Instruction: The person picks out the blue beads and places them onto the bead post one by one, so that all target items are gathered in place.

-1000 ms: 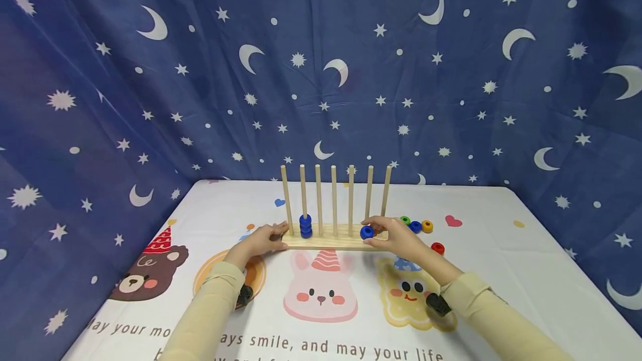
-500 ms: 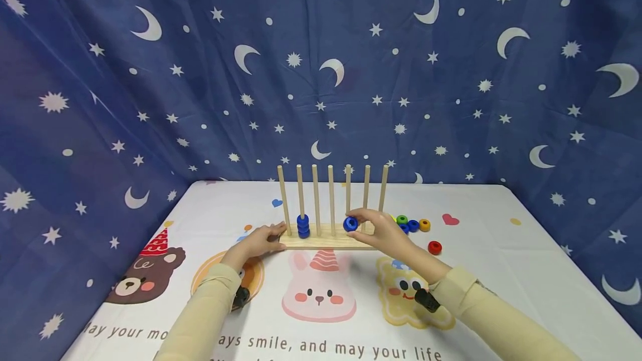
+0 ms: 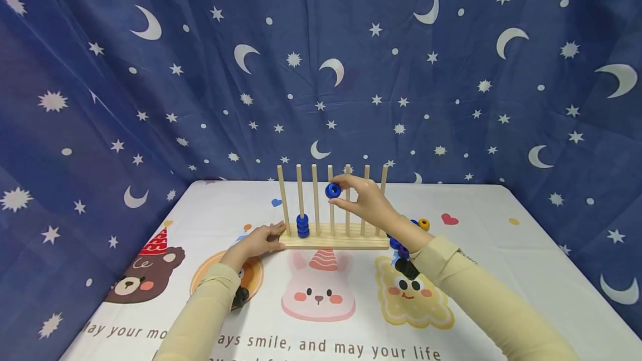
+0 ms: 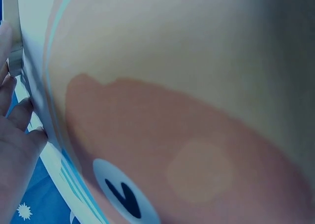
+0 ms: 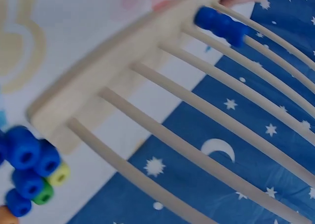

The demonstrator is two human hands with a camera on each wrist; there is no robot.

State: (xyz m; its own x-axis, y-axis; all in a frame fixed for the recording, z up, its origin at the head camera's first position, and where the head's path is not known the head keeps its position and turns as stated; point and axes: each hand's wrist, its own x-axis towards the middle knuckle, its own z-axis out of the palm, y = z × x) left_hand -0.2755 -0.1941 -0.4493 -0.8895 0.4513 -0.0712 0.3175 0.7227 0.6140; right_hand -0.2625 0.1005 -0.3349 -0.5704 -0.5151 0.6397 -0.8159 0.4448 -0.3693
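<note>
A wooden stand (image 3: 333,242) with a row of upright pegs stands in the middle of the table. My left hand (image 3: 257,242) holds its left end, thumb at the front and fingers toward the back; the left wrist view shows these fingers (image 4: 20,113) beside the wood. Several blue beads (image 3: 302,226) are stacked on the second peg from the left. In front of the middle pegs, near their upper part, my right hand (image 3: 368,200) pinches a blue bead (image 3: 333,190) between thumb and fingertips, its hole facing me. The right wrist view does not show that bead.
Loose beads lie right of the stand, partly hidden by my right forearm: blue beads (image 5: 24,147), a green bead (image 5: 43,192), a yellow bead (image 5: 59,174) and an orange bead (image 3: 424,224). A blue curtain (image 3: 321,71) rises behind the printed white tablecloth (image 3: 501,249).
My right hand has carried the blue bead left and up, from low by the right pegs to the upper part of the middle pegs. My left hand stays at the stand's end.
</note>
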